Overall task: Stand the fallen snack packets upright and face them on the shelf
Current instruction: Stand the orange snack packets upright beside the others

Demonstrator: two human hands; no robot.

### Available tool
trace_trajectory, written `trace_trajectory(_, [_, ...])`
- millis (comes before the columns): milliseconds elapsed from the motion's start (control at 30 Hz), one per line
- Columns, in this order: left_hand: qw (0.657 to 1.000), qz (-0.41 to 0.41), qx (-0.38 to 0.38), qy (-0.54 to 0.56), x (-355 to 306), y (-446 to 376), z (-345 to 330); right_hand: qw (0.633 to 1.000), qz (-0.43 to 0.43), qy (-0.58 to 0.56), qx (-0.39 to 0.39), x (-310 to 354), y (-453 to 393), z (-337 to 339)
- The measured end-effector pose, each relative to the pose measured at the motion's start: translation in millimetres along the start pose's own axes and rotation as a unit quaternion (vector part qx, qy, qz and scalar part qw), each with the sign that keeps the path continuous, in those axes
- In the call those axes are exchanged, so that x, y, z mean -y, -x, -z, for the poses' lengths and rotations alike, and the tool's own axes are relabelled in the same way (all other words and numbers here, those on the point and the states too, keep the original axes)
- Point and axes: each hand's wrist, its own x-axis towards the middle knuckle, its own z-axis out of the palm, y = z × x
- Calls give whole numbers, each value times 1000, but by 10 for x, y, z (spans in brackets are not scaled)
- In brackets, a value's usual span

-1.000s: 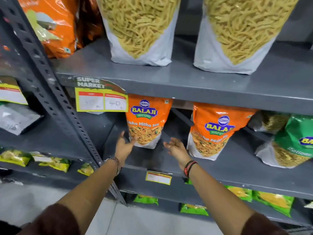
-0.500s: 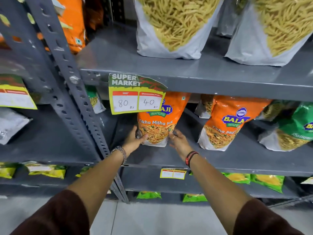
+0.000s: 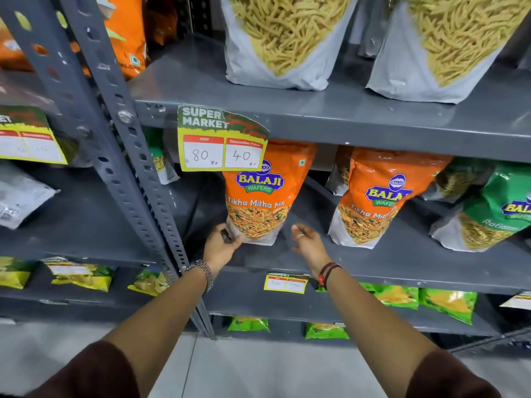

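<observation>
Squaring up the Tikha Mitha Mix pkt [image 3: 260,196]: left hand [image 3: 219,247] pinches its bottom corner, right hand [image 3: 309,242] open, holding nothing, just beside. Next: turn label frontwards.

The shelf [image 3: 373,262] is plain grey. The packet [image 3: 258,193] at its middle is orange with a blue-and-yellow logo and a white base. At 3 o'clock from it stands a green packet [image 3: 494,214]. The price tag [image 3: 221,142] is yellow and green with white boxes headed in red.
</observation>
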Motion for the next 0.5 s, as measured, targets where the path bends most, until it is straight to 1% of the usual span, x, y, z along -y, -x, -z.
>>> trace_trajectory(67, [999, 7, -28, 25, 51, 114, -110, 1000, 3, 8, -26, -119, 40, 232])
trace_trajectory(167, [994, 66, -62, 68, 27, 287, -335, 996, 22, 55, -61, -271, 43, 687])
trace_trajectory(200, [993, 76, -61, 68, 0, 339, -437, 995, 25, 63, -77, -306, 25, 850])
trace_trajectory(300, [995, 70, -44, 62, -156, 469, -847, 990, 19, 80, -118, -343, -29, 1371])
trace_trajectory(400, [993, 70, -28, 88, -329, 569, -1296, 986, 10, 73, -148, -354, -85, 1814])
trace_trajectory(467, [992, 73, -4, 100, -441, 589, -1581, 987, 5, 65, -146, -336, -149, 2031])
trace_trajectory(500, [993, 72, 13, 97, -508, 583, -1712, 990, 5, 53, -133, -308, -187, 2115])
